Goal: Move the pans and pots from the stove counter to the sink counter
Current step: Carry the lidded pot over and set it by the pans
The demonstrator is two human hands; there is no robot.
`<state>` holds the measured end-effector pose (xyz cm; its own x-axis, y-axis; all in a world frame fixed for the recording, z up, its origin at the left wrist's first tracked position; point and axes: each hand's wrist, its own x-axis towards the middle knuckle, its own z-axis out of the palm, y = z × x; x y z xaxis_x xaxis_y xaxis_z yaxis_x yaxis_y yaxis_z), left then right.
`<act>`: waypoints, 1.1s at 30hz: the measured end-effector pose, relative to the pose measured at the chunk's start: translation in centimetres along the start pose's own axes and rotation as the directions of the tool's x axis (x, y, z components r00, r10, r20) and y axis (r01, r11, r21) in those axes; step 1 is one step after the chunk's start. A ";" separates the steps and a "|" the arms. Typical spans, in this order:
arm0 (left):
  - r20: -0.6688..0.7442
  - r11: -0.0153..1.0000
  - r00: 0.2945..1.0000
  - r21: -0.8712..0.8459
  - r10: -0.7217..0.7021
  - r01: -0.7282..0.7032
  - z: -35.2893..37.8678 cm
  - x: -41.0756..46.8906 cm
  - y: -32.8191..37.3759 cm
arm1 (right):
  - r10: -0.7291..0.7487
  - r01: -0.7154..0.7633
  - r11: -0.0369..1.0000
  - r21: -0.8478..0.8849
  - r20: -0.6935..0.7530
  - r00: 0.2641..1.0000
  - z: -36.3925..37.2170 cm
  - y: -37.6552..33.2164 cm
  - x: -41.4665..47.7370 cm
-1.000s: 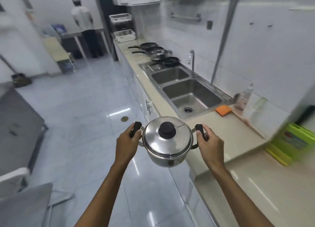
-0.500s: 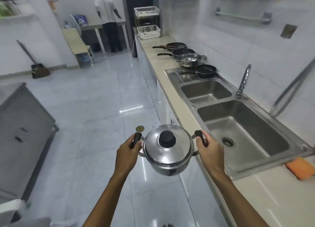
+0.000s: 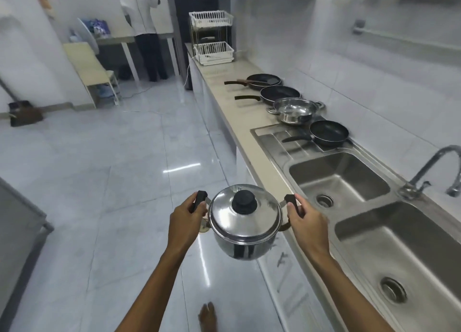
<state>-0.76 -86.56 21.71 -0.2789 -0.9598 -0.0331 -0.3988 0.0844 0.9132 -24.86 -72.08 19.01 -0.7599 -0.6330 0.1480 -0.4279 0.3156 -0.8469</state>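
Observation:
I carry a lidded steel pot (image 3: 245, 223) with a black knob over the floor, just left of the counter edge. My left hand (image 3: 185, 219) grips its left black handle and my right hand (image 3: 308, 220) grips the right one. Ahead on the sink counter (image 3: 237, 112) stand two black frying pans (image 3: 264, 81) (image 3: 280, 94) and an open steel pot (image 3: 294, 109). A third black pan (image 3: 328, 132) rests on the sink's drainboard.
A double steel sink (image 3: 336, 179) with a tap (image 3: 429, 167) runs along the right. A white dish rack (image 3: 212, 37) stands at the counter's far end. A person (image 3: 142, 27) stands at a far table. Tiled floor (image 3: 124, 182) stretches left; my foot (image 3: 207, 316) shows below.
I have walked forward along the counter with the pot in both hands. The sink now lies beside me and the pans on the counter are closer.

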 end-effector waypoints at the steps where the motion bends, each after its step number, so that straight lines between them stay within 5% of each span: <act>1: 0.019 1.000 1.000 0.002 0.009 -0.009 0.1 3.3 -0.4 | 0.017 -0.017 1.000 0.001 -0.011 1.000 1.8 -0.3 2.2; 12: 0.222 0.992 0.971 0.070 0.087 -0.105 3.2 36.7 3.6 | 0.150 -0.148 0.989 0.031 -0.140 0.979 14.8 -5.2 25.3; 25: 0.421 0.977 0.907 0.182 0.020 -0.106 17.3 72.5 5.7 | 0.313 -0.321 0.947 -0.010 -0.189 0.931 27.0 -1.1 56.4; 33: 0.536 0.973 0.843 0.167 0.044 -0.157 25.1 88.6 8.0 | 0.384 -0.407 0.913 -0.039 -0.257 0.887 31.3 -1.0 67.8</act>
<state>-50.53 -164.18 15.89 -0.7209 -0.6619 -0.2053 -0.4901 0.2774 0.8263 -60.64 -137.44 13.85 -0.9640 -0.2584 -0.0626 -0.1009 0.5734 -0.8131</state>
